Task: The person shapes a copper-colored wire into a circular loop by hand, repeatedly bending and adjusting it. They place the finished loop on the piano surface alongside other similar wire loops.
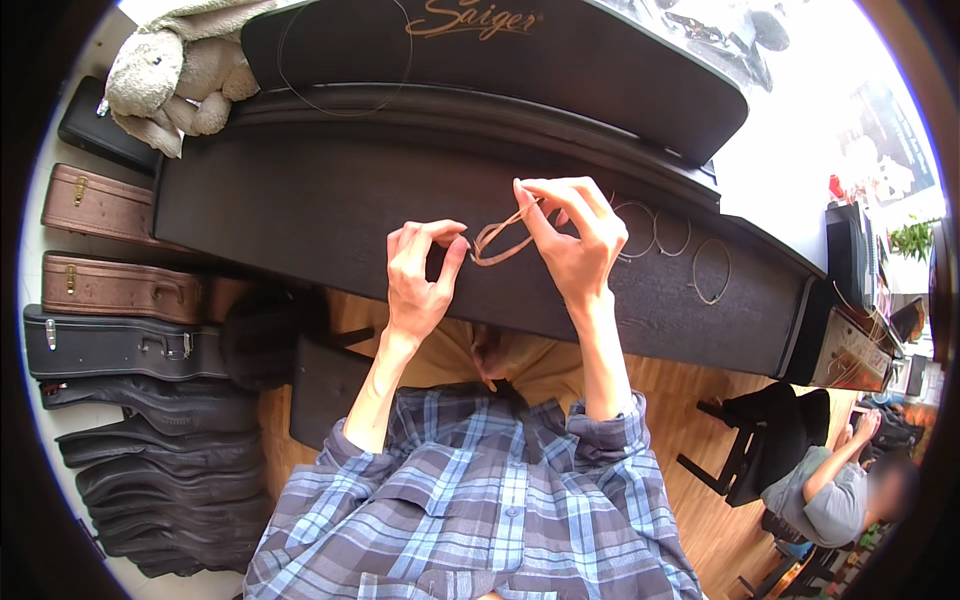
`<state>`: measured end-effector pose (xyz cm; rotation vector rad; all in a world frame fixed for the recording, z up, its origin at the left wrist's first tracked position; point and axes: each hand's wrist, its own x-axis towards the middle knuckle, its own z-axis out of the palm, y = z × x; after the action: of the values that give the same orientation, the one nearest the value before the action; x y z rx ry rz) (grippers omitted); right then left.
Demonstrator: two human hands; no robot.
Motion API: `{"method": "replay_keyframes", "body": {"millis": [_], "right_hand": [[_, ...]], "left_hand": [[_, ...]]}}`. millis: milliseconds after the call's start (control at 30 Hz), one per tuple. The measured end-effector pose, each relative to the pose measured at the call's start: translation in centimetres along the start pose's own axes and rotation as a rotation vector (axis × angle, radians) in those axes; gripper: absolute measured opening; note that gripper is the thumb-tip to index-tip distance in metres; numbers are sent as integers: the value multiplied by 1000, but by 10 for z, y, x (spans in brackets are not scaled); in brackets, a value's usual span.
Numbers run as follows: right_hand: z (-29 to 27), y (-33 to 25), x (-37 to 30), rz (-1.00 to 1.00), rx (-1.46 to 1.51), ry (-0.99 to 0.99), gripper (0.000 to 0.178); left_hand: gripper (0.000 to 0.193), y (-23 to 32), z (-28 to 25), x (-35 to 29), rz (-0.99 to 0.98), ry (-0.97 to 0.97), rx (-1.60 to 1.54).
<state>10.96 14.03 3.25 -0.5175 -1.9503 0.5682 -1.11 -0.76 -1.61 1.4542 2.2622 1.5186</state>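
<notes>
Above the dark closed lid of a piano (330,200), I hold a small coil of copper-coloured instrument string (487,262). My right hand (583,238) pinches the coil's upper right side between thumb and fingers. At the coil's left edge is my left hand (418,275), its fingers curled and its thumb close to the index fingertip. Whether a string end lies in that pinch is too fine to make out. To the right of my right hand, thin silvery coiled strings lie on the lid, among them one coil (711,303) farthest right.
A large loop of thin string (345,115) rests against the music stand (590,65). A plush rabbit (150,75) sits at the far left. Instrument cases (120,285) and black gig bags (170,475) line the left side. Another person (820,495) sits at the lower right, by a black bench (740,450).
</notes>
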Motion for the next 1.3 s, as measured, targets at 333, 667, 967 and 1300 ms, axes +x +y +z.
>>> {"method": "replay_keyframes", "body": {"millis": [333, 667, 967, 1300], "right_hand": [[-4, 3, -7, 166, 74, -241, 18], [-23, 16, -43, 25, -198, -379, 27], [-31, 8, -42, 139, -226, -399, 48], [-30, 9, -44, 91, -285, -329, 33]], "left_hand": [[21, -2, 0, 2, -157, -17, -124], [40, 7, 1, 4, 57, -116, 172], [48, 7, 3, 1, 127, -125, 229], [43, 3, 2, -1, 161, -117, 211]]}}
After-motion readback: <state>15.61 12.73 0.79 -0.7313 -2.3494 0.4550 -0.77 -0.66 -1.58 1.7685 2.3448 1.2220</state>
